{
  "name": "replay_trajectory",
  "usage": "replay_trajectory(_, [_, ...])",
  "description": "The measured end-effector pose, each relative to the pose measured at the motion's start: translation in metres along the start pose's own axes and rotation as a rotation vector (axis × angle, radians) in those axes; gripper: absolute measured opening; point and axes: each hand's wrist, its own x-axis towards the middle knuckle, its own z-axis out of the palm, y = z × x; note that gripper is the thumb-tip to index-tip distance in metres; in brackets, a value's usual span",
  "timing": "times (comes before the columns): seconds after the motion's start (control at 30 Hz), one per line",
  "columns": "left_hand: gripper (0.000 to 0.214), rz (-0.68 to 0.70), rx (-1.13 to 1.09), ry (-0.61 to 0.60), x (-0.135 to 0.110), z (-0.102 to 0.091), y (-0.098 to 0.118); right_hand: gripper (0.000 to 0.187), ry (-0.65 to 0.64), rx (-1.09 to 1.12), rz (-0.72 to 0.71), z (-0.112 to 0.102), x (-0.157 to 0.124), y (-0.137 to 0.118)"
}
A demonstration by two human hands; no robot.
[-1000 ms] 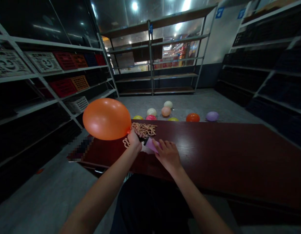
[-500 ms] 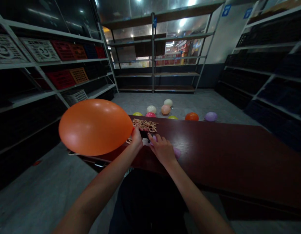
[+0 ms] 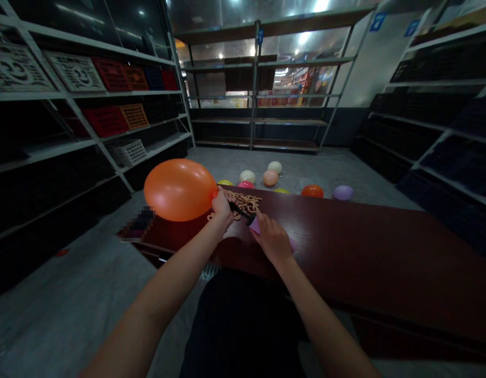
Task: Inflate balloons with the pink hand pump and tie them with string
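My left hand [image 3: 222, 208] pinches the neck of an inflated orange balloon [image 3: 179, 189], which floats left of it above the table's left end. My right hand [image 3: 271, 237] is wrapped round a pink hand pump [image 3: 255, 226] whose dark nozzle points at the balloon's neck. Both hands hover over the dark red table [image 3: 364, 247]. A heap of tan uninflated balloons [image 3: 246, 201] lies just behind the hands.
Several inflated balloons lie on the grey floor beyond the table, among them a red-orange one [image 3: 312, 191] and a purple one [image 3: 342, 192]. Metal shelving lines the left, back and right walls; the left shelves hold plastic baskets [image 3: 126, 152].
The orange balloon swelled between the first two frames and is now smaller again. My right hand slid along the pink pump, and the camera drifted slightly.
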Motion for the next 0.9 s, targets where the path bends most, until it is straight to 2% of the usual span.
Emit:
replay_trajectory(0.27, [0.060,0.085,0.021,0.061,0.025,0.000,0.077,0.053,0.165,0.011,-0.100,0.014,-0.005,0.011])
replay_trajectory(0.37, [0.059,0.111,0.022,0.050,0.027,0.002,0.094,0.051,0.208,0.022,-0.092,0.016,-0.003,0.004])
replay_trajectory(0.43, [0.056,0.118,0.015,0.057,0.024,0.004,0.096,0.049,0.230,0.025,-0.064,0.017,-0.002,-0.001])
replay_trajectory(0.53, [0.055,0.143,0.006,0.055,0.018,0.009,0.088,0.047,0.253,0.029,-0.033,0.016,-0.001,-0.004])
replay_trajectory(0.63, [0.056,0.129,0.015,0.047,0.010,0.013,0.067,0.043,0.279,0.022,-0.016,0.016,0.000,-0.004])
replay_trajectory(0.9, [0.054,0.028,0.038,-0.008,-0.021,0.023,-0.017,0.047,0.297,-0.002,0.082,0.023,0.002,-0.004])
